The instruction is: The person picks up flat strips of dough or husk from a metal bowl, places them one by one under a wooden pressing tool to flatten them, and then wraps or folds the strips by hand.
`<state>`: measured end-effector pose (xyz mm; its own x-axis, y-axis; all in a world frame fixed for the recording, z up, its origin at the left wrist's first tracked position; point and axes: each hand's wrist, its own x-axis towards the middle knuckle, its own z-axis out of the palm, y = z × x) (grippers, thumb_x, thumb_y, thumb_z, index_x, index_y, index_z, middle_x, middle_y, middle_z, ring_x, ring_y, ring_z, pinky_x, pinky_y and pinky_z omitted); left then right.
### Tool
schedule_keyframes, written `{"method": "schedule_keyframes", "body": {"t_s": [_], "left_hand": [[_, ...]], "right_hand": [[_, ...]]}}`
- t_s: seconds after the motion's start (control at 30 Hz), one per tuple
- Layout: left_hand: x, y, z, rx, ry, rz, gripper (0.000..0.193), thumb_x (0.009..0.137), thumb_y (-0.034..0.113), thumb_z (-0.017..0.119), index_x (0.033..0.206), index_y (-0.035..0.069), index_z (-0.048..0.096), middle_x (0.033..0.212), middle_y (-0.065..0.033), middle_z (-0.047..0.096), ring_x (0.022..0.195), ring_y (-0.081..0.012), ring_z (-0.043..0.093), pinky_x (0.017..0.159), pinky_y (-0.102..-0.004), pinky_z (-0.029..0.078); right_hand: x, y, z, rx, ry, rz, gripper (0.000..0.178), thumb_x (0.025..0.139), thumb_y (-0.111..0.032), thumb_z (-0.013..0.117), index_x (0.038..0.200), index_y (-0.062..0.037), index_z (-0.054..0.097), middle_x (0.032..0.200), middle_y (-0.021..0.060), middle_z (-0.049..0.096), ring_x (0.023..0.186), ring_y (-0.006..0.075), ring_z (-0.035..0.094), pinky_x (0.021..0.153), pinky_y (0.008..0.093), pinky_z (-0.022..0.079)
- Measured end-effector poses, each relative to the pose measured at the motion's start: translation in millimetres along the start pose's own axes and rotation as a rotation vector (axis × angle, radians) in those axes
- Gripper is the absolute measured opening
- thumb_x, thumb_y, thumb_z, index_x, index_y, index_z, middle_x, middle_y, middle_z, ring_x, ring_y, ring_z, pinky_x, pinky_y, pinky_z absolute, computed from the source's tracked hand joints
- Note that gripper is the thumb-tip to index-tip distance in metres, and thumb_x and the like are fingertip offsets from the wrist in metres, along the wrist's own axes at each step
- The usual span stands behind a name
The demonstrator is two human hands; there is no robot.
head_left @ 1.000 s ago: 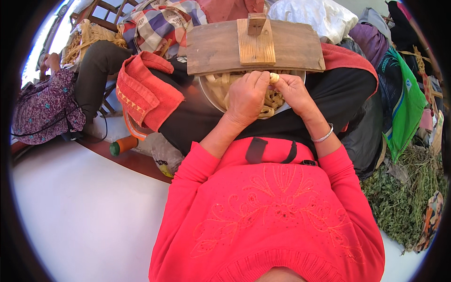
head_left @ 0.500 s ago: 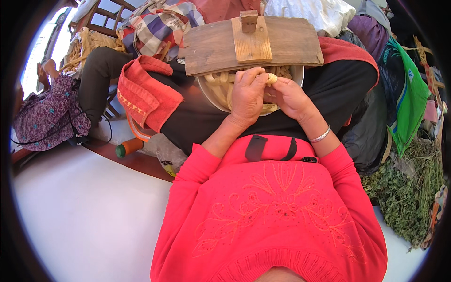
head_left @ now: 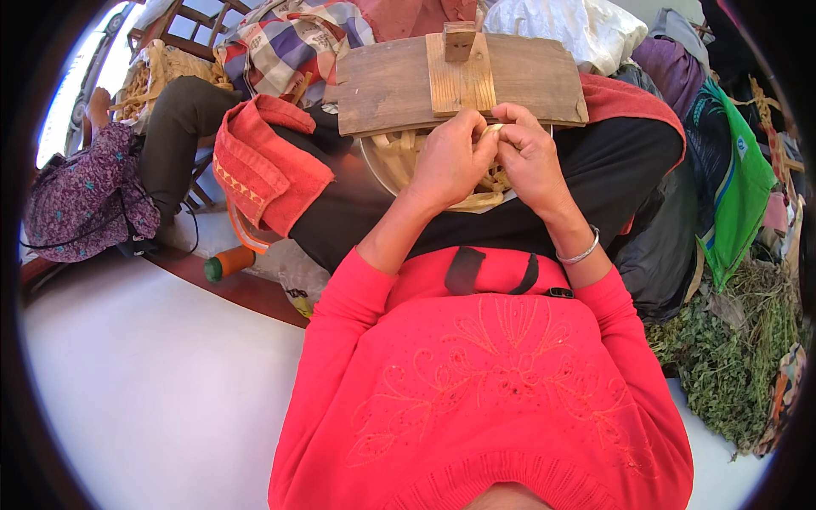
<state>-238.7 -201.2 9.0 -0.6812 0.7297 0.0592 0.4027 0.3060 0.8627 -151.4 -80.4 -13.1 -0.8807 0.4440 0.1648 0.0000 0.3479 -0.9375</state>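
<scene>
Here's the lap [head_left: 608,166]: red towel [head_left: 276,161] over its left side, metal bowl [head_left: 371,170] of pale strips [head_left: 393,160] between the thighs; at right, green plants [head_left: 731,365] heaped on pale floor [head_left: 161,365].

The board [head_left: 382,93] is matt, grained wood, the paler plank [head_left: 463,85] smoother-looking wood. The bowl [head_left: 374,172] shows a smooth, metallic-looking rim; its strips [head_left: 480,202] look faintly glossy. The bracelet [head_left: 581,247] is shiny metal, the red towel [head_left: 276,166] rough-piled cloth, the sweater [head_left: 510,416] matt knit, the white sack [head_left: 565,30] crinkled, glossy plastic.
</scene>
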Motion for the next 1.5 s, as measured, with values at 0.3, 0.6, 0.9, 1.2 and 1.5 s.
{"method": "schedule_keyframes", "body": {"t_s": [0.3,0.6,0.9,1.2,1.5], "left_hand": [[-2.6,-15.5,12.4,-0.954,-0.04,-0.531,0.018,0.094,0.022,0.048,0.089,0.007,0.055,0.066,-0.0042,0.053,0.044,-0.0083,0.038,0.04,-0.0225,0.028],[-35.1,-21.2,10.3,-0.955,-0.093,-0.445,0.017,0.096,0.02,0.052,0.091,0.005,0.057,0.069,0.0009,0.054,0.045,-0.0063,0.038,0.04,-0.0228,0.029],[-18.8,-12.4,-12.9,0.363,0.17,0.424,0.011,0.082,0.01,0.065,0.092,0.007,0.062,0.077,-0.01,0.058,0.067,-0.0316,0.058,0.056,-0.0366,0.045],[0.1,-34.9,-30.5,-0.605,-0.156,-0.084,0.011,0.092,0.014,0.06,0.091,0.003,0.062,0.072,0.0052,0.054,0.063,-0.0018,0.046,0.053,-0.017,0.036],[35.1,-38.2,-54.6,-0.542,-0.29,-0.158,0.016,0.093,0.016,0.056,0.102,0.004,0.061,0.076,0.004,0.054,0.061,-0.0022,0.043,0.054,-0.0159,0.034]], "right_hand": [[6.2,-20.6,2.3,0.12,0.118,-0.02,0.005,0.076,0.003,0.062,0.079,0.0049,0.066,0.108,0.0109,0.057,0.095,0.017,0.056,0.081,0.0269,0.044],[18.7,27.5,-15.0,0.785,0.105,0.291,0.026,0.091,-0.008,0.06,0.117,-0.0032,0.059,0.118,0.0028,0.055,0.1,0.0114,0.054,0.08,0.023,0.046],[33.8,-10.7,-48.7,0.018,-0.211,0.01,0.033,0.092,-0.029,0.061,0.107,0.0,0.063,0.096,0.0046,0.062,0.083,0.0085,0.056,0.076,0.0229,0.046],[21.1,-24.1,-56.3,0.088,-0.462,0.324,0.024,0.09,-0.022,0.063,0.079,-0.0008,0.065,0.058,-0.0036,0.049,0.053,0.0035,0.044,0.047,0.0199,0.035],[49.0,-7.6,-50.7,0.13,-0.237,0.289,0.017,0.089,-0.019,0.064,0.086,-0.0022,0.067,0.06,-0.0043,0.052,0.053,0.003,0.046,0.048,0.0189,0.037]]}}
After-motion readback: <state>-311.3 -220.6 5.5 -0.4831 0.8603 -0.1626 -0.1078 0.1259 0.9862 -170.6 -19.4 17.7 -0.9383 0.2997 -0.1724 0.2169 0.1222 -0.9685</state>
